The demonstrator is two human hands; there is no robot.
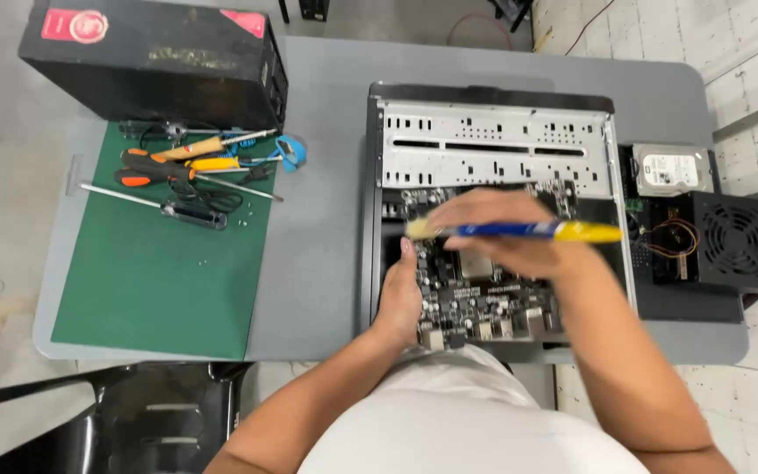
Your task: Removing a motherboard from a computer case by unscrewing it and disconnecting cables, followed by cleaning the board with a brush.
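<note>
Dust brushing is in hand: the right hand [506, 230] pinches a blue and yellow brush [519, 232], blurred, over the dark green circuit board [475, 294] lying inside the open grey metal computer case [493, 140] on the grey counter [318, 202]. The left hand [399, 294] grips the board's left edge, fingers curled. A hard stroke could bend small parts, and the board could slip if this grip loosens.
</note>
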